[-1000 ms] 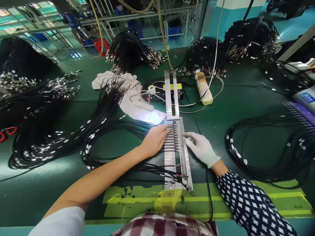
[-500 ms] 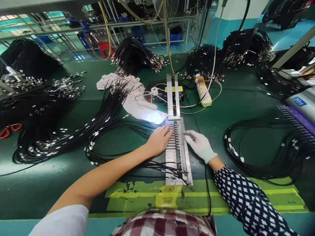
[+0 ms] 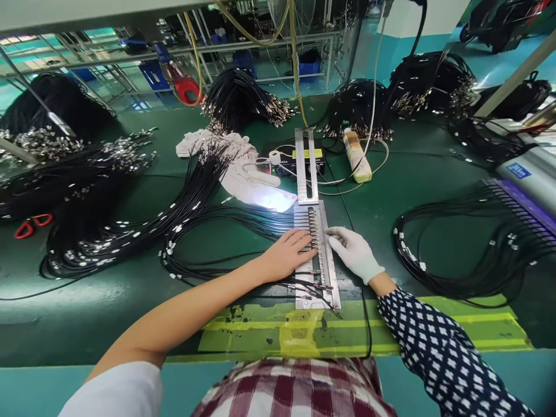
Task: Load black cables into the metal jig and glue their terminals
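- On the far side, a black box (image 3: pixel 282 170) is marked with pale lettering, of which only an ending like "2A" can be made out; the print on its yellow label (image 3: pixel 319 153) cannot be read.
- At the right, a silver machine (image 3: pixel 535 174) is marked with a blue label (image 3: pixel 519 170); its white script is too small to be read.
- No clear wording can be made out on the bottle (image 3: pixel 357 157), which is laid on its side at the far right of the box.
- The jig (image 3: pixel 329 255), a long metal plate with many narrow slots, is set near the middle of the green table (image 3: pixel 130 313); its far end is met by a slotted plate (image 3: pixel 301 174).
- Black cables (image 3: pixel 260 217) are led in from the left and laid across the jig, their metal tips lined up; at the near end a few are left skewed.
- The bare left hand (image 3: pixel 290 255) is laid on the cables and jig, fingers stretched out and slightly apart.
- The gloved right hand (image 3: pixel 354 252) is held at the jig's right edge, fingers curled; whether anything is pinched cannot be told.
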{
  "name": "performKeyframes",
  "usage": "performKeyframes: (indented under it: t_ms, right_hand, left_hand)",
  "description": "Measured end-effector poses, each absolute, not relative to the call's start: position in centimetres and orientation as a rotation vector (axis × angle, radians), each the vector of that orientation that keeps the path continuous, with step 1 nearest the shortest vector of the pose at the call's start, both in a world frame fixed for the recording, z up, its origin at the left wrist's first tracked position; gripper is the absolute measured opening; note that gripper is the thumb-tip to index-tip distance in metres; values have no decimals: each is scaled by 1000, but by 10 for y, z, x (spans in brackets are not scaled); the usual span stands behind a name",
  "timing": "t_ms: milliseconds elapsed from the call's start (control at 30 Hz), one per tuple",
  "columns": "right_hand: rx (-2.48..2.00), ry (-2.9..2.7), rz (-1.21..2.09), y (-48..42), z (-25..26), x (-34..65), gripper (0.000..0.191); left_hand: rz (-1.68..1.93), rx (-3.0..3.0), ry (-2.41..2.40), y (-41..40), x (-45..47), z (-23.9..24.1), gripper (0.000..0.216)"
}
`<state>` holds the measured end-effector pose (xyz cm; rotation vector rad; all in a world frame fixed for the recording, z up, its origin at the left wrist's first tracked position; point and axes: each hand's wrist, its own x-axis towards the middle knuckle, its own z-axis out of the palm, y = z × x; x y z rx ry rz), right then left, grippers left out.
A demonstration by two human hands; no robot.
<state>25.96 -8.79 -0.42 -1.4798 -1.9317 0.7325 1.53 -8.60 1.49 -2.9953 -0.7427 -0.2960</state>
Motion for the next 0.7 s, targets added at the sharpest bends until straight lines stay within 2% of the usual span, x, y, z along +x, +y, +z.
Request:
performKeyframes:
  t_ms: [167, 267, 333, 567, 700]
  right_hand:
    - [-1473, -1951, 733, -88, -4, 261, 26]
    - [-1473, -1954, 728, -88, -4, 260, 26]
    - [-1490, -1958, 724, -87, -4, 260, 26]
    - [-1462, -1963, 729, -87, -5, 261, 27]
    - [-1473, -1961, 724, -87, -5, 261, 27]
  left_hand:
    - [-268, -3116, -911, -104, 4, 36, 27]
    - [-223, -3280, -1066, -121, -16, 40, 34]
    - [-188, -3284, -1074, -130, -27, 36, 26]
    - [-539, -3089, -1040, -154, -43, 40, 19]
    - [-455, -3362, -959, -167, -47, 54, 19]
